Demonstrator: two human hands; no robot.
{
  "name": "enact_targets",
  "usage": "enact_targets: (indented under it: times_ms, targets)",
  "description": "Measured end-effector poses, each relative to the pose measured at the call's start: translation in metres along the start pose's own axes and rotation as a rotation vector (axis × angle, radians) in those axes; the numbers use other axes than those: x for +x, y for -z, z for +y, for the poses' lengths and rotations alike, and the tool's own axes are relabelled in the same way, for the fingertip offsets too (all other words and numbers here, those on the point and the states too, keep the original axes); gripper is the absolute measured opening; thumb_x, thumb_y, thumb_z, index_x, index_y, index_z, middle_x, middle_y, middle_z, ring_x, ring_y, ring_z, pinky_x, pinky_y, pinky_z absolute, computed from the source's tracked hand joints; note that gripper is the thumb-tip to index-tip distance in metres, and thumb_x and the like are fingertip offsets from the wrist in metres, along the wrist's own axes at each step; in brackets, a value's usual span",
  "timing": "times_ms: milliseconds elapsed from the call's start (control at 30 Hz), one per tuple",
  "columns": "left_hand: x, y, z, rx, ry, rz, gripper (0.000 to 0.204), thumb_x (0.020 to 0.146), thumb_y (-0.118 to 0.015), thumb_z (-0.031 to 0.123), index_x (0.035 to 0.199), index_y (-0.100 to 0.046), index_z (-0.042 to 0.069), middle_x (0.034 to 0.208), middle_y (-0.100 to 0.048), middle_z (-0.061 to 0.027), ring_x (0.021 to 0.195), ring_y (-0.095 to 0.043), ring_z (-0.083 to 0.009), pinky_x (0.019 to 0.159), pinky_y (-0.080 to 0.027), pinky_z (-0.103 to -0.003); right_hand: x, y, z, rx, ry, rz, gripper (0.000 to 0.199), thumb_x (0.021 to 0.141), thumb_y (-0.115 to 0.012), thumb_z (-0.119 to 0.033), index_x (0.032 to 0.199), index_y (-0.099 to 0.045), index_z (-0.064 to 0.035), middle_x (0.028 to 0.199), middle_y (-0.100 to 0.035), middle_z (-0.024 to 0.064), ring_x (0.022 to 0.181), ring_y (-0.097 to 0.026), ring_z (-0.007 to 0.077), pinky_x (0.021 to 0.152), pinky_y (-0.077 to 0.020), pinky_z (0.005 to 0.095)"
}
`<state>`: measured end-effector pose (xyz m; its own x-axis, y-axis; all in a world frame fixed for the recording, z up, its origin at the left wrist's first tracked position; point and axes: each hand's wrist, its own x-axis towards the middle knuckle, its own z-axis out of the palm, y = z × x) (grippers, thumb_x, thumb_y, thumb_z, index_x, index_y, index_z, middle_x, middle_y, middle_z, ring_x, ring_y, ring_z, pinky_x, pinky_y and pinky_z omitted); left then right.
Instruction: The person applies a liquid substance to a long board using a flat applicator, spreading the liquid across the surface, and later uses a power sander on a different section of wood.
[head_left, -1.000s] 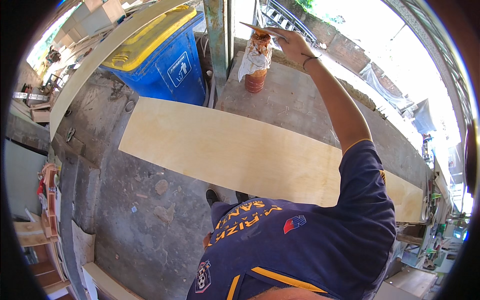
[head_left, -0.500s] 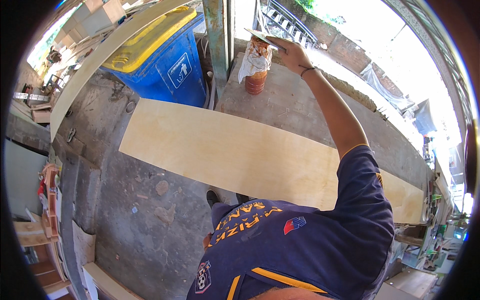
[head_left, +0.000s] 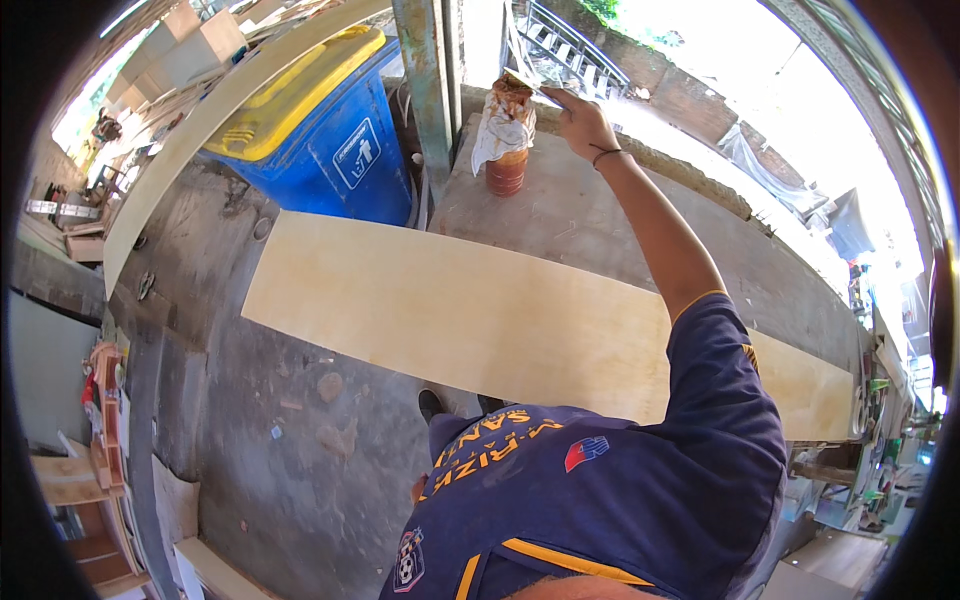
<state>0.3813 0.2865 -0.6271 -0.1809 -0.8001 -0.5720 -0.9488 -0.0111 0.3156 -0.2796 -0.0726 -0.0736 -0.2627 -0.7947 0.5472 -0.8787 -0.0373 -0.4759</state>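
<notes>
My right hand (head_left: pixel 586 122) is closed around a thin flat tool (head_left: pixel 526 82), a brush or a spreader; I cannot tell which. The tool's far end is at the mouth of a reddish-brown jar (head_left: pixel 506 178), which stands on the grey bench. A crumpled white wrap (head_left: pixel 494 138), stained brown, hangs around the jar's upper part. In front of me lies a long pale plywood panel (head_left: pixel 440 300), below my right arm. Of my left hand (head_left: pixel 417 488) only a sliver shows beside my dark shirt; its fingers are hidden.
A blue bin (head_left: pixel 330 160) with a yellow lid stands beyond the panel's left end. Next to it rises a worn metal post (head_left: pixel 426 90). A curved thin sheet (head_left: pixel 180 140) arches at the left. The grey bench (head_left: pixel 580 215) runs behind the panel, with concrete floor (head_left: pixel 290 450) below.
My right hand has moved slightly down, and the tool's end has dropped from above the jar to its mouth. The view has shifted a little.
</notes>
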Motion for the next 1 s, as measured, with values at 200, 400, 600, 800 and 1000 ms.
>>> enact_targets:
  times_ms: [200,400,600,800,1000]
  targets:
    - [0.009,0.005,0.0,0.0,-0.005,-0.011,0.037,0.083,-0.05,0.036,0.11,-0.053,0.011,0.081,-0.063,-0.0152,0.075,-0.061,-0.0333,0.06,-0.045,-0.047,-0.006,0.006,0.008,-0.042,-0.036,-0.019,0.044,0.074,-0.045,-0.007,0.113,-0.058,-0.0203,0.086,-0.062,0.0212,0.082,-0.059,0.0369,0.076,-0.0469,0.0433]
    - [0.017,0.009,0.004,0.0,-0.009,-0.027,0.036,0.083,-0.05,0.036,0.109,-0.053,0.011,0.081,-0.064,-0.0144,0.073,-0.061,-0.0319,0.059,-0.046,-0.046,-0.017,0.008,0.025,-0.112,-0.126,-0.05,0.042,0.073,-0.045,-0.008,0.112,-0.059,-0.0179,0.092,-0.061,0.0216,0.088,-0.059,0.0371,0.079,-0.0455,0.0428]
    - [0.027,0.013,0.009,-0.003,-0.018,-0.034,0.036,0.083,-0.051,0.036,0.108,-0.053,0.011,0.082,-0.064,-0.0137,0.072,-0.061,-0.0305,0.058,-0.046,-0.045,-0.012,0.018,0.075,0.008,-0.401,0.026,0.042,0.07,-0.051,-0.009,0.111,-0.056,-0.0024,0.092,-0.062,0.023,0.088,-0.061,0.0327,0.073,-0.0468,0.0408]
    - [0.026,0.013,0.007,-0.005,-0.004,-0.041,0.035,0.083,-0.051,0.036,0.107,-0.054,0.011,0.082,-0.064,-0.0129,0.071,-0.062,-0.0291,0.058,-0.046,-0.045,0.001,0.04,0.071,1.014,-0.8,0.153,0.035,0.073,-0.055,0.0,0.108,-0.048,-0.0016,0.092,-0.059,0.0118,0.085,-0.061,0.0271,0.066,-0.0546,0.0417]
    - [0.026,0.012,0.004,-0.013,-0.003,-0.037,0.034,0.083,-0.052,0.035,0.106,-0.054,0.011,0.082,-0.064,-0.0122,0.07,-0.062,-0.0276,0.057,-0.047,-0.044,0.01,0.061,0.035,0.971,-0.748,0.234,0.032,0.076,-0.054,-0.001,0.108,-0.048,0.0014,0.098,-0.059,0.0134,0.084,-0.062,0.0263,0.069,-0.0545,0.039]
